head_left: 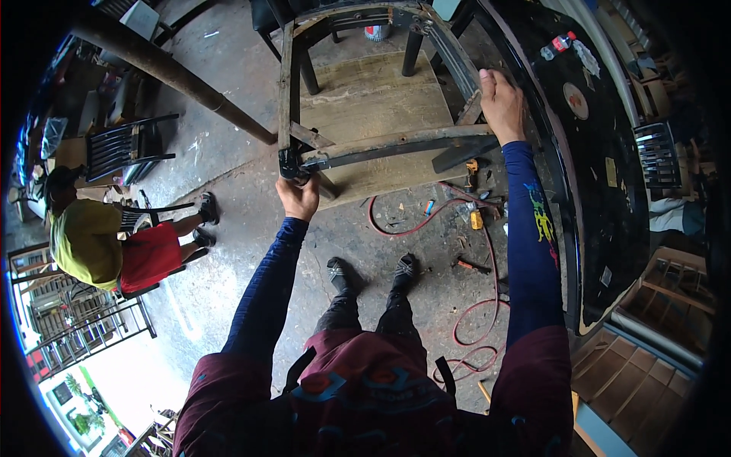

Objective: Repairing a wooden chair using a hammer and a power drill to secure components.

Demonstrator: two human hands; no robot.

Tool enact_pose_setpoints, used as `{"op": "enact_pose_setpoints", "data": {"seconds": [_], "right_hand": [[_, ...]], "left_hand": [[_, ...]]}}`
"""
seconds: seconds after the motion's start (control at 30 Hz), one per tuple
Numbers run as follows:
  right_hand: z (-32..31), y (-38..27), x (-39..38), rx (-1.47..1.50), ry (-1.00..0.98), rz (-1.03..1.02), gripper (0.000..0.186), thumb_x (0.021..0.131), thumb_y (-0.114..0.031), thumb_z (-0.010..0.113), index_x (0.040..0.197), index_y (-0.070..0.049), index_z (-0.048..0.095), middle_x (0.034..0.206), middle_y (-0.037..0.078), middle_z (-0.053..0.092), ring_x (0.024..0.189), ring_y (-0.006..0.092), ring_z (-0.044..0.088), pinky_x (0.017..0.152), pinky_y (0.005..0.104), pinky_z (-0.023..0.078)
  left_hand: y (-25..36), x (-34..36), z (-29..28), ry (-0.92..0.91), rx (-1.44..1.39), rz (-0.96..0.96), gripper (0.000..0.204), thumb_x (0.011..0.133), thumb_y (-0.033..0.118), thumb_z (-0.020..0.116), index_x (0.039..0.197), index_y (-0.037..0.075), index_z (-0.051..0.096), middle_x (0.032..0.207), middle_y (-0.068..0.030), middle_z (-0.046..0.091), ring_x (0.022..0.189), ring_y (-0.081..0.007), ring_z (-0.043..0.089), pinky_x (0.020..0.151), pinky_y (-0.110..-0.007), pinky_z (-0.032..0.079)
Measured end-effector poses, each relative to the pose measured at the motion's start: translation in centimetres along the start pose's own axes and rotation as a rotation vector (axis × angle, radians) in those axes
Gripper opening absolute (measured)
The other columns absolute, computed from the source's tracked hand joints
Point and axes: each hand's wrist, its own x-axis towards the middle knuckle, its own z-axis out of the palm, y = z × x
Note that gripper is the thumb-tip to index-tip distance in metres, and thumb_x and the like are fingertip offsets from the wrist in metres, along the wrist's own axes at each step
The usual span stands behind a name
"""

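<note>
A red hose (495, 266) winds over the floor (304, 343) near the person's feet. The left hand (298, 199) has its grip closed on the near left corner of a wooden frame (403, 145) with legs; the right hand (502, 105) grips its right side. The frame is above a plywood board (365, 99). Farther off, a bottle (558, 46) lies on the black bench (609, 251).

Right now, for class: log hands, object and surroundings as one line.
left hand: holding wooden frame, near-left corner | right hand: at frame's right side, grip unclear | below frame: wooden board | left: seated person
</note>
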Motion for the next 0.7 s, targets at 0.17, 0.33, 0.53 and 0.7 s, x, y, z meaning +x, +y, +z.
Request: {"op": "enact_pose_setpoints", "data": {"seconds": [0.17, 0.33, 0.53, 0.7], "right_hand": [[-0.6, -4.9, -3.6, 0.095, 0.191, -0.402, 0.023, 0.098, -0.028, 0.053, 0.098, -0.011, 0.069, 0.091, 0.009, 0.070, 0.095, 0.0311, 0.065, 0.076, 0.0456, 0.052], [0.6, -6.9, -5.1, -0.318, 0.270, -0.264, 0.038, 0.092, -0.036, 0.060, 0.119, -0.009, 0.064, 0.122, 0.012, 0.062, 0.124, 0.0347, 0.050, 0.102, 0.0483, 0.041], [-1.7, -2.6, 1.5, 0.028, -0.237, 0.228, 0.066, 0.088, -0.042, 0.066, 0.137, 0.000, 0.051, 0.142, 0.023, 0.050, 0.132, 0.0383, 0.047, 0.110, 0.0449, 0.039], [3.1, 0.9, 7.7, 0.200, -0.491, 0.196, 0.090, 0.082, -0.053, 0.072, 0.144, 0.004, 0.041, 0.143, 0.027, 0.048, 0.133, 0.0378, 0.047, 0.110, 0.0413, 0.040]], "left_hand": [[0.3, -0.6, -0.6, 0.034, -0.036, -0.054, 0.024, 0.078, 0.004, 0.066, 0.101, -0.003, 0.064, 0.090, -0.0076, 0.069, 0.084, -0.0146, 0.063, 0.077, -0.031, 0.050], [2.6, 0.0, -0.2, 0.052, -0.062, -0.070, 0.029, 0.078, 0.002, 0.064, 0.107, -0.003, 0.062, 0.095, -0.0068, 0.068, 0.087, -0.0139, 0.060, 0.081, -0.029, 0.049], [2.6, -0.5, 0.5, 0.066, -0.177, -0.186, 0.046, 0.074, -0.008, 0.056, 0.120, -0.002, 0.056, 0.096, 0.0010, 0.060, 0.084, -0.0105, 0.053, 0.079, -0.024, 0.045], [2.6, -2.0, 2.4, 0.192, -0.318, -0.234, 0.055, 0.078, -0.014, 0.053, 0.131, 0.000, 0.055, 0.110, 0.0005, 0.062, 0.097, -0.0105, 0.056, 0.087, -0.024, 0.046]]}}
